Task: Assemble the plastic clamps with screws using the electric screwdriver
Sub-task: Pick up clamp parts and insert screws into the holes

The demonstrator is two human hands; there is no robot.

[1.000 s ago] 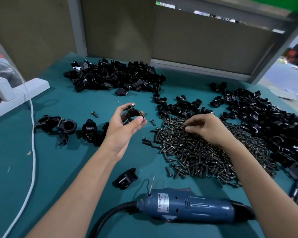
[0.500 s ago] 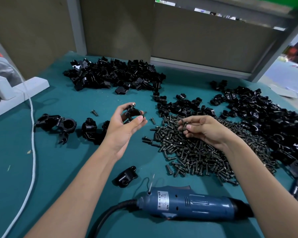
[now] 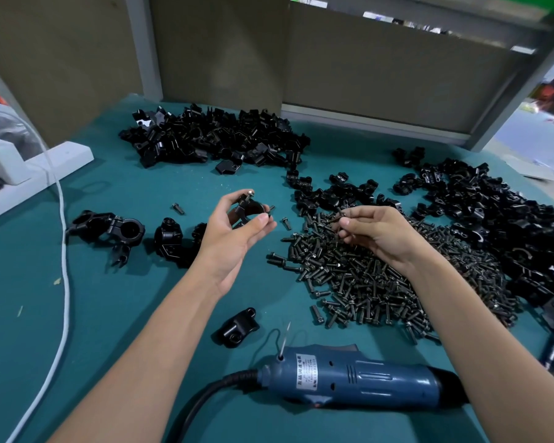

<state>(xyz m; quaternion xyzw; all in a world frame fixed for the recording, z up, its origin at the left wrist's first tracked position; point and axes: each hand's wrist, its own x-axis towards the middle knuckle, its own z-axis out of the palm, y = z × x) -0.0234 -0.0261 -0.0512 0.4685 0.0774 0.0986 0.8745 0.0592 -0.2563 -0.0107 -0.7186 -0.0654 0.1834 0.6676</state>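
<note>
My left hand (image 3: 234, 231) holds a black plastic clamp (image 3: 251, 207) above the green table, with one screw standing in its top. My right hand (image 3: 376, 233) hovers over the screw pile (image 3: 375, 279) and pinches a dark screw (image 3: 339, 217) between thumb and fingertips, a short way right of the clamp. The blue electric screwdriver (image 3: 359, 377) lies on its side near the front edge, partly under my right forearm. A single clamp half (image 3: 237, 327) lies just behind the screwdriver.
Heaps of black clamp parts lie at the back (image 3: 215, 139) and at the right (image 3: 490, 215). Assembled clamps (image 3: 109, 228) sit at the left. A white cable (image 3: 65, 257) runs along the left side. Loose screws (image 3: 178, 208) lie near my left hand.
My right hand has lifted out of the screw pile with a screw pinched in its fingers and moved left toward the clamp. My left hand has stayed where it was.
</note>
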